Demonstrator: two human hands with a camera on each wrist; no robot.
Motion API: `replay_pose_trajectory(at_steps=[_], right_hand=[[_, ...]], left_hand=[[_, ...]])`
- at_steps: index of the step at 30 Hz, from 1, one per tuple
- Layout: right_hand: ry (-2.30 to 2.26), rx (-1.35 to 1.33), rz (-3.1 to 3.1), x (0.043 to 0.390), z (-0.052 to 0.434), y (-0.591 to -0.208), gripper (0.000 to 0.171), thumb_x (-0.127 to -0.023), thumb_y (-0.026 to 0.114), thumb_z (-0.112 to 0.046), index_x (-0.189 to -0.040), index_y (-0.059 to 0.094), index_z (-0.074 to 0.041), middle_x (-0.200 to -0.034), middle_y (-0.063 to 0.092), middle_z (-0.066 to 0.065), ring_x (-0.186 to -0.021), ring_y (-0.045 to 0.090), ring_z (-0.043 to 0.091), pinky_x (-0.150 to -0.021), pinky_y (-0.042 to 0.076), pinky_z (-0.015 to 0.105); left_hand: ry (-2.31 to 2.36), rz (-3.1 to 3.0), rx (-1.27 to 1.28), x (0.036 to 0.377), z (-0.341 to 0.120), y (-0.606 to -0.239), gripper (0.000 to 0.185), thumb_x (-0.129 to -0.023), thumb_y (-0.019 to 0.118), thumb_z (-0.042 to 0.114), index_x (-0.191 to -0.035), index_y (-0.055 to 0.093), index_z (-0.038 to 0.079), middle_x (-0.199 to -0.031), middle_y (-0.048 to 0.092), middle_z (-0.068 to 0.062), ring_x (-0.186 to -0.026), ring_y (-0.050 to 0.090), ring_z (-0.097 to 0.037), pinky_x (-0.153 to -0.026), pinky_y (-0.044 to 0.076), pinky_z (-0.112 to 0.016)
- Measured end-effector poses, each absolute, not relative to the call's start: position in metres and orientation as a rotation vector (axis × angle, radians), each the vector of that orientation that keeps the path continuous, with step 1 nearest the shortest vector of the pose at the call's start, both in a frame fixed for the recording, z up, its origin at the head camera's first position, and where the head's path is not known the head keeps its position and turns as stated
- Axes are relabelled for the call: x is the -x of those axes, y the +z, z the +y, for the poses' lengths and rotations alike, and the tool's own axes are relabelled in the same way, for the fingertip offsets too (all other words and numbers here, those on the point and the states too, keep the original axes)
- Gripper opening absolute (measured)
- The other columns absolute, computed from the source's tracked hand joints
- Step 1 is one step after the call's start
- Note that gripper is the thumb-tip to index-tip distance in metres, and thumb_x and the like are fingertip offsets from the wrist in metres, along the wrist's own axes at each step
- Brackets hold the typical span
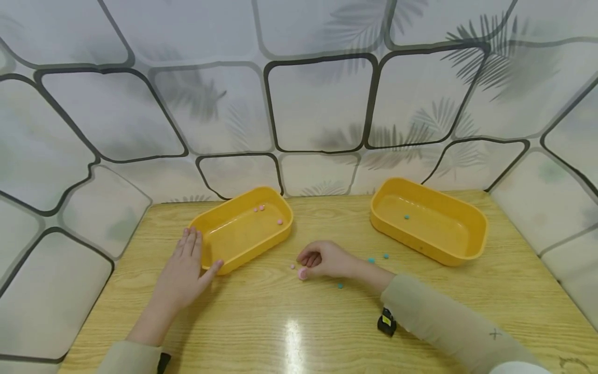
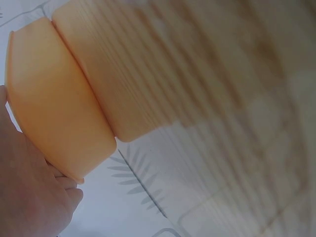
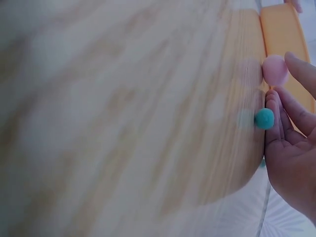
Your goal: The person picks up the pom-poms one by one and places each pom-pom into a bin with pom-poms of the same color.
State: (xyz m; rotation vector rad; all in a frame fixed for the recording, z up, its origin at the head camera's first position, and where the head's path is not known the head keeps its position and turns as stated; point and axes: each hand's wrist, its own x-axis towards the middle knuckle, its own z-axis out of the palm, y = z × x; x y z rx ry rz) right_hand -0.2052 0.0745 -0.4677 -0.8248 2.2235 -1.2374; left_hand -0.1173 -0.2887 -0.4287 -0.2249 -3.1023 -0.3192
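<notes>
My right hand (image 1: 327, 259) is low over the table, its thumb and a fingertip on either side of a large pink pom-pom (image 1: 302, 273). In the right wrist view the pink pom-pom (image 3: 275, 70) sits between those fingertips, close against the tabletop, and a teal pom-pom (image 3: 264, 119) lies beside the curled lower fingers. Just left of the right hand is a smaller pink pom-pom (image 1: 293, 266). My left hand (image 1: 184, 275) rests at the left end of a yellow tray (image 1: 247, 258), fingers straight along the rim and thumb at the near side. Several small pink pom-poms (image 1: 261, 208) lie in it.
A second yellow tray (image 1: 420, 244) stands at the back right with a teal pom-pom (image 1: 407, 217) inside. Loose teal pom-poms (image 1: 340, 285) lie around the right forearm. Patterned walls (image 1: 322, 109) border the wooden table (image 1: 252, 322) behind and on both sides.
</notes>
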Motion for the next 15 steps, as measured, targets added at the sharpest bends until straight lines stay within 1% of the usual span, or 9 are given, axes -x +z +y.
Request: replay_pose_trajectory(at_steps=[9, 15], right_hand=[[-1.193, 0.872, 2.257, 0.2037, 0.0722, -0.4696, 0.03, -0.086, 0.09, -0.013, -0.111, 0.078, -0.004, -0.103, 0.073, 0.004, -0.088, 0.063, 0.002, -0.08, 0.057, 0.014], [-1.178, 0.896, 2.276, 0.2026, 0.0721, -0.4674, 0.026, -0.085, 0.09, -0.012, -0.107, 0.079, -0.005, -0.1, 0.072, 0.002, -0.086, 0.06, 0.001, -0.078, 0.057, 0.014]], left_hand=[[-0.319, -3.097, 0.226, 0.1168, -0.2888, -0.429, 0.095, -0.109, 0.05, 0.054, -0.161, 0.018, -0.019, -0.171, 0.014, -0.039, -0.161, 0.012, -0.055, -0.131, 0.021, -0.067], [-0.309, -3.089, 0.235, 0.1174, -0.2891, -0.4306, 0.095, -0.109, 0.05, 0.055, -0.161, 0.019, -0.019, -0.17, 0.015, -0.039, -0.161, 0.013, -0.055, -0.131, 0.022, -0.067]])
